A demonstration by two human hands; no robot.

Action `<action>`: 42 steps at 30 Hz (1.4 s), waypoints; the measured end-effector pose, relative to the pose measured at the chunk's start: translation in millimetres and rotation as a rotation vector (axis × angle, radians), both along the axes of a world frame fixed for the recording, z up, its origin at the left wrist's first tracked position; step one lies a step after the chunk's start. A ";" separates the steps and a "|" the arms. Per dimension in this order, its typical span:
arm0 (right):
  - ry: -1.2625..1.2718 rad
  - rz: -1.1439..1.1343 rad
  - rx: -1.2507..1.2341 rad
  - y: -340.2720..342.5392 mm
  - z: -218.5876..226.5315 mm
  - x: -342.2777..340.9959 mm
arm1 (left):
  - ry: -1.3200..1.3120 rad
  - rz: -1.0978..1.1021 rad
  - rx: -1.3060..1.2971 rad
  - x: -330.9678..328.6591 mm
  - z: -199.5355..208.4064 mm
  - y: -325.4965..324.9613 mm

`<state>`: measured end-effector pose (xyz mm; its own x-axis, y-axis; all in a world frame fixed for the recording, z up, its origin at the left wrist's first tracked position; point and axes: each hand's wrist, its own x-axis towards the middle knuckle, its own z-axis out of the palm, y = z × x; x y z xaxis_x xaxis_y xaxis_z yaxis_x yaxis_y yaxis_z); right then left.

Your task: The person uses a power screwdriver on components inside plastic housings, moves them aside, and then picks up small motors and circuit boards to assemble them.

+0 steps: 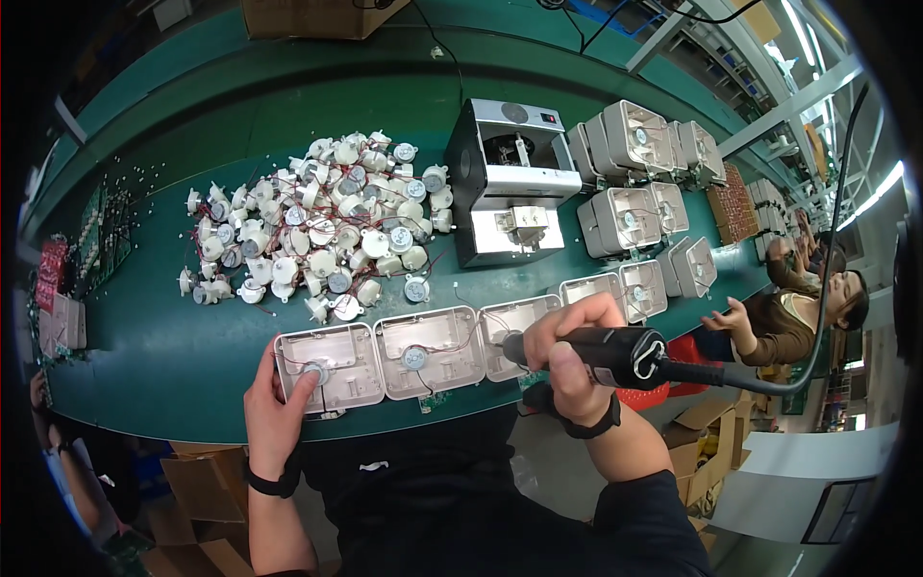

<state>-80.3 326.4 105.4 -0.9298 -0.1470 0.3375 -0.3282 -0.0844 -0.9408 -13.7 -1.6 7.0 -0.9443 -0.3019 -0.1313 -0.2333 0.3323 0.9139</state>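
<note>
We look down on a long green work table [144,322] that curves across the frame through the wide lens, from the left edge toward the upper right. Along its near edge, at the centre, white plastic housings stand open side up in a row. Our left hand [272,409] grasps the leftmost housing [354,382] at its left wall, thumb over the rim at the round metal part [315,372] inside. Our right hand [577,358] is wrapped around a black electric screwdriver [620,354], its nose over the third housing [527,315]; we cannot tell whether the tip touches anything. Between them, the second housing [460,367] holds another round part with thin wires. Left of centre spreads a heap of white-and-silver round motors [373,242] with red wires. Just right of it stands a black and silver machine [529,183], and beyond that, at upper right, are stacked housings [606,221] and a brown tray [733,216]. Green circuit boards [106,236] lie at far left. In the room, a seated person in brown [798,313] is at right, tube lights [875,197] glow at upper right, and open cardboard boxes [202,486] fill the lower left.
</note>
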 end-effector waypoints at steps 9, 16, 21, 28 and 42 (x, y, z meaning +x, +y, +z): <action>-0.070 0.021 0.133 6.9 9.2 -2.6 | -0.031 -0.013 -0.035 -2.1 6.9 1.7; 0.217 -0.155 -0.144 23.3 57.2 -79.7 | -0.034 -0.017 -0.049 -5.3 5.3 11.9; 0.226 -0.239 -0.058 14.4 52.9 -107.1 | -0.064 -0.054 -0.110 -8.3 10.5 23.9; 0.101 -0.157 -0.278 19.2 62.5 -27.8 | -0.091 -0.103 -0.139 -13.7 13.2 29.7; -0.059 0.054 -0.192 -7.9 12.9 7.7 | -0.092 -0.154 -0.136 -17.2 14.6 46.3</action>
<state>-72.7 318.6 118.3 -0.9413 -0.1353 0.3094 -0.2631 -0.2803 -0.9232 -30.9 44.6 21.6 -0.9665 -0.1757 -0.1871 -0.2507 0.4892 0.8354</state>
